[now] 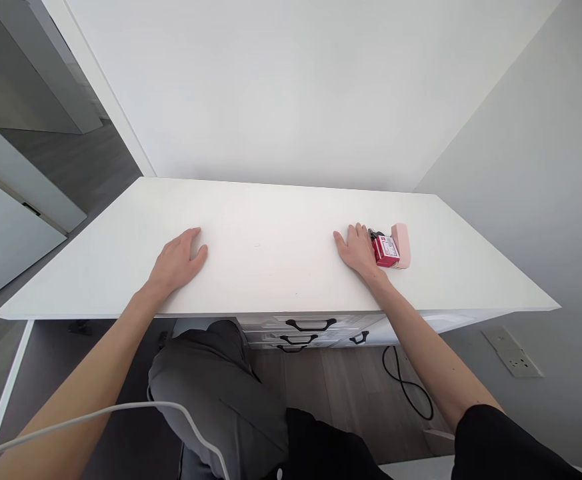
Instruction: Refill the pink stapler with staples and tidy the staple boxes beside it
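Observation:
My left hand (pixel 178 262) rests on the left part of the white desktop (pixel 271 267), thumb apart from the fingers and nothing in it. On the right part my right hand (pixel 358 252) lies flat, its thumb spread away. Just beside its outer edge sits a small red box (pixel 386 251) with a white label. A pink object (pixel 401 245), whose kind I cannot make out, lies against the box's right side. Behind the box some dark metal item (pixel 375 234), perhaps keys, shows only in part.
Below the front edge are white drawers with black handles (pixel 311 325). A black cable (pixel 408 383) loops on the floor at right, near a wall socket (pixel 512 352). A white cable (pixel 135 405) crosses the lower left. White walls (pixel 295 93) stand behind and to the right.

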`<state>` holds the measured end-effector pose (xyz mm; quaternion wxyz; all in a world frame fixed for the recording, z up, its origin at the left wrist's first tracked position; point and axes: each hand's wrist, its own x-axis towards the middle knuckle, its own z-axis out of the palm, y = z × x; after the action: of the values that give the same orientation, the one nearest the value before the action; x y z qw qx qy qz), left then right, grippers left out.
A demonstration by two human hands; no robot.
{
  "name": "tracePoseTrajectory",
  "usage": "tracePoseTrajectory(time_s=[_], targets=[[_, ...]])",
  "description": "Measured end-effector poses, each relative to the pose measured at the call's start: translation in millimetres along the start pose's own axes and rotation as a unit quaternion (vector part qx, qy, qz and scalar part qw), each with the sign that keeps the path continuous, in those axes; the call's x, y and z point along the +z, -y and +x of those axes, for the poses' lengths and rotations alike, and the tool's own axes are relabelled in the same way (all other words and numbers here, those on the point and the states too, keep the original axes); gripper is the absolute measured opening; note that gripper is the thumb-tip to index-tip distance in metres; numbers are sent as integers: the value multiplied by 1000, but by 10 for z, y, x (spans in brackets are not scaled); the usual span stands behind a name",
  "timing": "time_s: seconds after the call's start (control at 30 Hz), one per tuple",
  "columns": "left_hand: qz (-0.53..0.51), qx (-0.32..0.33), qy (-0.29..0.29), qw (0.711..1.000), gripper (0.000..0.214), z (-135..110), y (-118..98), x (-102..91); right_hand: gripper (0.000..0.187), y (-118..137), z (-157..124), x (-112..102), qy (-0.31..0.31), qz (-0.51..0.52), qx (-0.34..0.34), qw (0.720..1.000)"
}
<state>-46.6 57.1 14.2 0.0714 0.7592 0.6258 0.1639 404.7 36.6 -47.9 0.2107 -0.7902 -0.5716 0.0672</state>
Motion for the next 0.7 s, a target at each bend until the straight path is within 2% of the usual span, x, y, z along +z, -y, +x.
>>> tracePoseTrajectory(time_s=[0.4,0.7], targets=[[7,-5,9,1000,72,-5,-13,-15,79,91,-63,-46,16,-17,-15,1000],[15,-15,12,1000,73,-6,-42,-33,86,138,-28,5,5,-15,31,999]])
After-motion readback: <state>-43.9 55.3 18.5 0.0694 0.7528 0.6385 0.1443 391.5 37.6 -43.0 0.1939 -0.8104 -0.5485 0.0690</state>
